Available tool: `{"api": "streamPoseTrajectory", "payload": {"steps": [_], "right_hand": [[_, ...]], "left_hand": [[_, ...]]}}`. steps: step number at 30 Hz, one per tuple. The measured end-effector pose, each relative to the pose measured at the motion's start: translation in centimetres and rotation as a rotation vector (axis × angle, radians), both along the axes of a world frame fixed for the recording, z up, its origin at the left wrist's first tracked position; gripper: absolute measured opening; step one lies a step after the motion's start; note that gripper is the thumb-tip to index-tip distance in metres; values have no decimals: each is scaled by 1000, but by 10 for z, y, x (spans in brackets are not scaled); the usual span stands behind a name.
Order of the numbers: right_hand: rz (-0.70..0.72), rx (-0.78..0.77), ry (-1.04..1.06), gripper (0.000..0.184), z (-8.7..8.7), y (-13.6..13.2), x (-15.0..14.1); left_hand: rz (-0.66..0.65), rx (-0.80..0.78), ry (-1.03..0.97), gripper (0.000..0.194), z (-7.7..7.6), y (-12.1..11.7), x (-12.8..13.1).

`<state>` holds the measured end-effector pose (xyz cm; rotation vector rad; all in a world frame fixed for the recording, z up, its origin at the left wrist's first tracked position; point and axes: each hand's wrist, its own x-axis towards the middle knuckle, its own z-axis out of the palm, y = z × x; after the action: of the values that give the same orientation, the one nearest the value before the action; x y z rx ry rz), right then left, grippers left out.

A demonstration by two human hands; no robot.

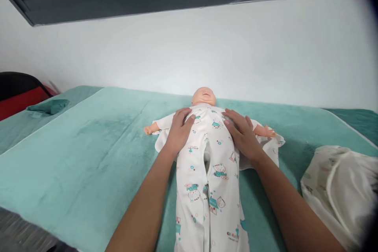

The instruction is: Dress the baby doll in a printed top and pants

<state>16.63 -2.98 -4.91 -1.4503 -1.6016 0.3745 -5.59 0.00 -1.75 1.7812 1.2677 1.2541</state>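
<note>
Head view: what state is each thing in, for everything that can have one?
Left hand: open, resting on the pants.
Right hand: open, resting on the pants' other side.
Printed pants: laid out lengthwise over the doll, gap at the crotch.
Doll: face up, arms spread.
White cloth: bunched, apart from the doll.
Green sheet: spread out, lightly creased.
Dark green cloth: lying rumpled.

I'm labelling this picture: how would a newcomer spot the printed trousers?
On the green cover, find the doll. The printed trousers lie over its body, left hand and right hand at their upper sides. Unlike the crumpled cloth, they show two long legs.
</note>
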Motion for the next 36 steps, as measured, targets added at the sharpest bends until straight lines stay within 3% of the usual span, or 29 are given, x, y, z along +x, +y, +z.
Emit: {"api": "streamPoseTrajectory", "payload": {"steps": [6, 11, 17, 25, 33, 36], "right_hand": [[60, -50, 70, 37, 4, -3, -1], [64, -68, 89, 36, 8, -6, -5], [88, 55, 114, 28, 7, -5, -4], [38, 153, 139, 19, 11, -11, -12], [-37, 20, 264, 43, 12, -18, -12], [7, -61, 263, 52, 12, -22, -7]], "left_hand": [[-16, 45, 50, 23, 0, -2, 8], [-34, 175, 90, 12, 0, -7, 10], [-5, 375, 192, 13, -2, -9, 12], [112, 504, 416, 23, -8, -11, 12], [202, 422, 530, 34, -10, -13, 9], [228, 414, 526, 36, -12, -12, 8]]}}
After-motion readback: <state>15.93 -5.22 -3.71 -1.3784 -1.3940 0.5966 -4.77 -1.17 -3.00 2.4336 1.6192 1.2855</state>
